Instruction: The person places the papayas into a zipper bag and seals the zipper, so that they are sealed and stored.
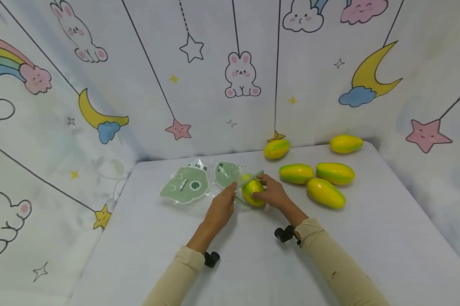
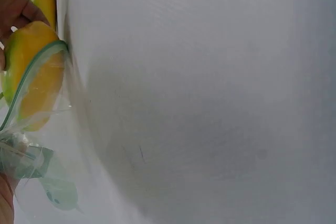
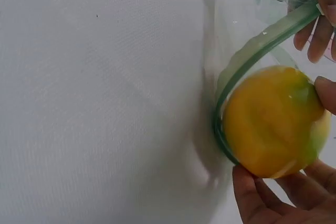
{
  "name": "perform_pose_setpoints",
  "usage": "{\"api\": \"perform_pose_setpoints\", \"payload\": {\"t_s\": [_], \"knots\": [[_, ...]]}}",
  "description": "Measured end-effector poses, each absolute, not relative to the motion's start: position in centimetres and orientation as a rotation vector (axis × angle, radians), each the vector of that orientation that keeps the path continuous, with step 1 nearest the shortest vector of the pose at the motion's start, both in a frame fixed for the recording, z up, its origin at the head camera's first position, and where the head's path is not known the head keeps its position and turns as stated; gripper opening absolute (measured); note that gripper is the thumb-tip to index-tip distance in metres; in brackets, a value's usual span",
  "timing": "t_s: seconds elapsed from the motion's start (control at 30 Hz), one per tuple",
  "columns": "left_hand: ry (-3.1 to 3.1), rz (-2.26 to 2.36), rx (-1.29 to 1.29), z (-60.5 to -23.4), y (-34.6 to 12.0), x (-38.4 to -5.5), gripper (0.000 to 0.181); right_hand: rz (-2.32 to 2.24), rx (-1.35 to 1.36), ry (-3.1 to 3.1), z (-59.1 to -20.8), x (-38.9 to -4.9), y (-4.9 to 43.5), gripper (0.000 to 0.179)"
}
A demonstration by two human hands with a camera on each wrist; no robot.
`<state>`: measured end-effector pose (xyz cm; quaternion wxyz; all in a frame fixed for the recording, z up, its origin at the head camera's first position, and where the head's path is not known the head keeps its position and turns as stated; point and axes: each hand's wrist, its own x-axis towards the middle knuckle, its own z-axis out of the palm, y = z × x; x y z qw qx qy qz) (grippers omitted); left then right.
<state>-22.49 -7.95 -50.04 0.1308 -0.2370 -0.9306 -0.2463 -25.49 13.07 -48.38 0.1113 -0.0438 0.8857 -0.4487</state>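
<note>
My left hand (image 1: 221, 207) pinches the edge of a clear plastic zip bag (image 1: 227, 174) with a green strip along its mouth. The bag lies on its side, its mouth spread toward the right. My right hand (image 1: 274, 193) grips a yellow-green papaya (image 1: 254, 192), thumb on one side and fingers on the other. In the right wrist view, the green zip strip (image 3: 252, 59) curves around the near end of the papaya (image 3: 275, 124). Through the left wrist view, clear plastic overlaps the fruit's (image 2: 31, 72) lower side.
Left of the hands lies clear plastic with a green cartoon face (image 1: 187, 185). Several more papayas rest to the right, among them a near one (image 1: 326, 193) and one at the back corner (image 1: 345, 143). Another papaya (image 1: 277, 149) sits by the back edge of the white table (image 1: 245, 255).
</note>
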Motion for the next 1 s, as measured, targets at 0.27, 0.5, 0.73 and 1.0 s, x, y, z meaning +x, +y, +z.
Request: {"api": "perform_pose_setpoints", "payload": {"t_s": [0.27, 0.5, 0.73, 1.0], "knots": [[-2.714, -0.724, -0.695, -49.9, -7.7, -22.1, 0.04, -1.394, -0.051, 2.63, -48.4, -25.3, 12.4, 0.067], [-2.691, -0.736, -0.726, -50.1, -7.7, -21.7, 0.04, -1.416, -0.037, 2.647, -48.9, -25.5, 12.0, 0.057], [-2.697, -0.708, -0.722, -50.1, -7.6, -21.4, 0.039, -1.544, 0.086, 2.548, -49.4, -25.7, 11.4, 0.058], [-2.695, -0.676, -0.72, -50.2, -7.8, -21.4, 0.038, -1.546, 0.019, 2.744, -50.8, -25.6, 11.0, 0.047]]}}
